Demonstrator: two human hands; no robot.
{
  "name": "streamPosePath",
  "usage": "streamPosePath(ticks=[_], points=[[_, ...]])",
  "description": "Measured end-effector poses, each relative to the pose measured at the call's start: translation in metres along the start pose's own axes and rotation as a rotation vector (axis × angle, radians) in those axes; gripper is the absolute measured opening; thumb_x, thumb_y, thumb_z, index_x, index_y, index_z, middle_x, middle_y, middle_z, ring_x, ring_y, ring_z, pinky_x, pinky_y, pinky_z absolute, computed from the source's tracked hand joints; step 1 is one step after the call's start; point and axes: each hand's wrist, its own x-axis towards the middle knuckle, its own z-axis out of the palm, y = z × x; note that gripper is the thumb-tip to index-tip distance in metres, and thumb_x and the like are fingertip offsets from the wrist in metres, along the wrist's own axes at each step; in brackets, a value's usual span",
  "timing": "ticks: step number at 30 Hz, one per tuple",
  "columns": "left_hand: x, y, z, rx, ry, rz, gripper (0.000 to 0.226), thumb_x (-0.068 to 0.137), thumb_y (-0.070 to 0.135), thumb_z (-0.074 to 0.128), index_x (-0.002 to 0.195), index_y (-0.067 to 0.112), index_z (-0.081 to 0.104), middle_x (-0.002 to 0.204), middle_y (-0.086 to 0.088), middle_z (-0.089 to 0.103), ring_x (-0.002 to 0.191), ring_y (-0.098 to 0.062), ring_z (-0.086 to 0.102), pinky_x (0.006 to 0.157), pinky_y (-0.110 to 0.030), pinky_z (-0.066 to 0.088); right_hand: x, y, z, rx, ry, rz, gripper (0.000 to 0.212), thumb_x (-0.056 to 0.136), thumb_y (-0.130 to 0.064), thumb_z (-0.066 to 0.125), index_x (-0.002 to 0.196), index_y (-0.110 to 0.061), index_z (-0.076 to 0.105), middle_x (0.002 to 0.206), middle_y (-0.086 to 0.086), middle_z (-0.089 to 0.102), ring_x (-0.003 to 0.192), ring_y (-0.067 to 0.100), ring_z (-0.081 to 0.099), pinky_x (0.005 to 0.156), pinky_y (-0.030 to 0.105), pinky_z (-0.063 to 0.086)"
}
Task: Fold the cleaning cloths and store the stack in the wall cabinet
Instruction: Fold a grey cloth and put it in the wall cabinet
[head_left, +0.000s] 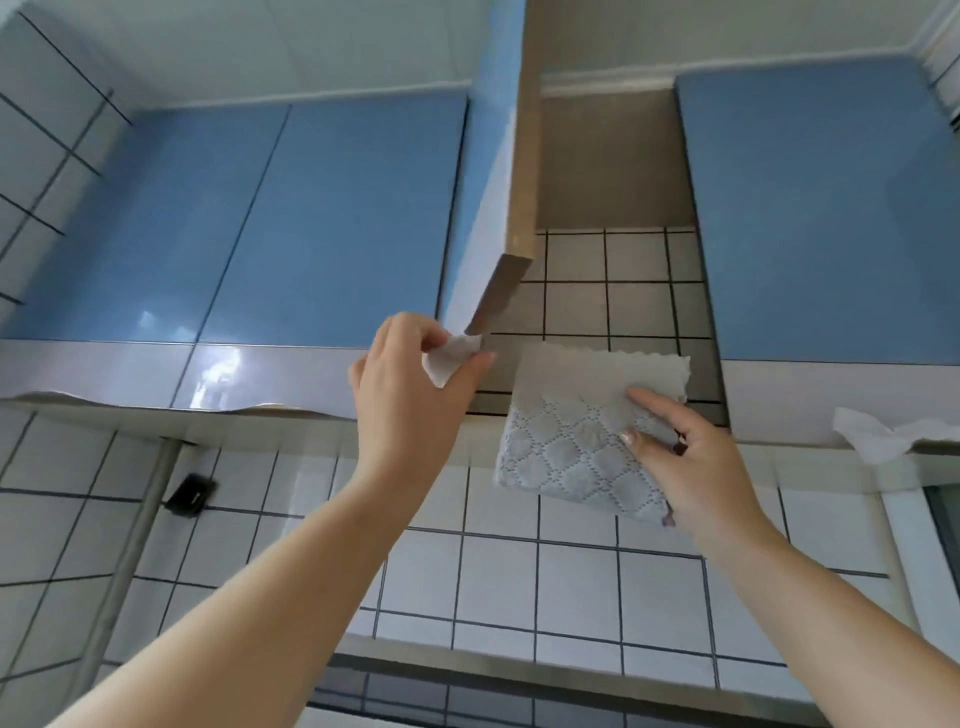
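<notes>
I look up at a row of blue wall cabinets. One cabinet door (498, 171) stands swung open edge-on, showing a tiled, empty-looking cabinet interior (608, 291). My left hand (410, 395) grips the door's bottom corner through a small white piece of paper or cloth (449, 356). My right hand (691, 462) holds a folded stack of grey quilted cleaning cloths (576, 431), lifted to the cabinet's lower edge, its top part overlapping the opening.
Closed blue doors flank the opening at left (260, 223) and right (821, 218). A white rag (878, 434) hangs under the right cabinet. A pipe (140, 525) and a black clip (189, 493) are on the tiled wall at left.
</notes>
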Motion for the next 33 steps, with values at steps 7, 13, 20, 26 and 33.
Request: streamPosePath(ticks=[7,13,20,26,33], points=[[0.019,-0.034,-0.05,-0.128,0.094,-0.189,0.028,0.077,0.03,0.074,0.084,0.017,0.051,0.088,0.005,0.064,0.085,0.001,0.055,0.07,-0.001,0.039,-0.004,-0.022,0.046,0.054,-0.049,-0.029,0.039,0.087,-0.015,0.066,0.096,-0.053,0.062,0.113,-0.011,0.064,0.083,0.015,0.066,0.049,0.025,0.051],[0.027,-0.047,-0.073,-0.123,0.084,-0.231,0.026,0.078,0.03,0.073,0.085,0.017,0.051,0.082,0.014,0.058,0.079,0.005,0.054,0.065,-0.005,0.04,-0.01,-0.037,0.066,0.001,-0.102,-0.045,0.037,0.089,-0.015,0.064,0.12,-0.036,0.06,0.107,-0.028,0.055,0.066,-0.001,0.059,0.036,0.014,0.042],[0.021,-0.046,-0.075,-0.183,0.038,-0.234,0.028,0.079,0.027,0.073,0.096,0.019,0.052,0.093,0.012,0.062,0.095,0.001,0.057,0.087,-0.018,0.046,-0.01,-0.047,0.075,-0.009,-0.102,-0.056,0.039,0.089,-0.014,0.063,0.121,-0.035,0.06,0.107,-0.024,0.058,0.065,-0.002,0.063,0.033,0.02,0.042],[-0.045,-0.044,-0.067,-0.471,-0.028,-0.545,0.086,0.08,0.029,0.07,0.144,0.042,0.013,0.15,0.015,0.028,0.137,-0.002,0.026,0.107,-0.031,0.026,-0.005,-0.041,0.061,-0.041,-0.09,-0.041,0.038,0.089,-0.014,0.063,0.118,-0.038,0.059,0.096,-0.023,0.061,0.05,-0.006,0.059,0.031,0.021,0.04],[-0.063,-0.048,-0.018,-0.691,-0.398,-0.664,0.056,0.09,0.032,0.053,0.139,0.042,0.027,0.134,0.007,0.051,0.119,-0.012,0.053,0.103,-0.034,0.04,0.012,-0.019,0.046,-0.02,-0.094,-0.039,0.038,0.087,-0.012,0.065,0.113,-0.039,0.061,0.079,-0.034,0.062,0.064,-0.003,0.064,0.051,0.029,0.051]])
